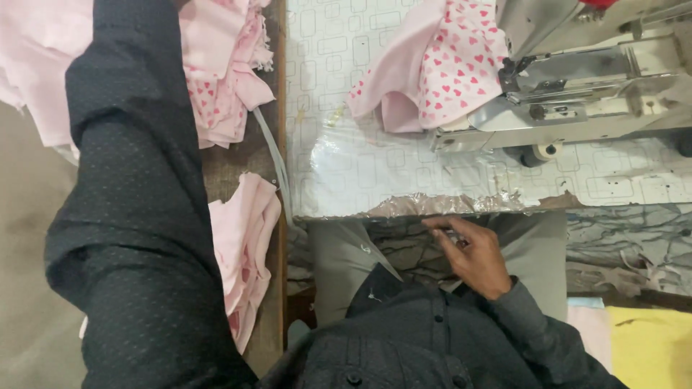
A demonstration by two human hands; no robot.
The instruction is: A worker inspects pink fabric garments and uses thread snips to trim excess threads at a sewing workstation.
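Closest in, the person's right hand [467,253] rests in the lap just below the table edge [432,207], its fingers curled narrow around a small pale thing [454,236] that may be a clip or a scrap, too small to tell. The left arm, in a dark dotted sleeve [137,202], stretches up and away past the top of the view, so the left hand is out of sight and I cannot tell how it stands. Beside that sleeve, folded pink cloth [241,252] lies on a wooden ledge. Further off, a heap of pink pieces [223,72] sits at the left. On the patterned table, a heart-print pink garment [440,72] lies tucked against the sewing machine [577,86].
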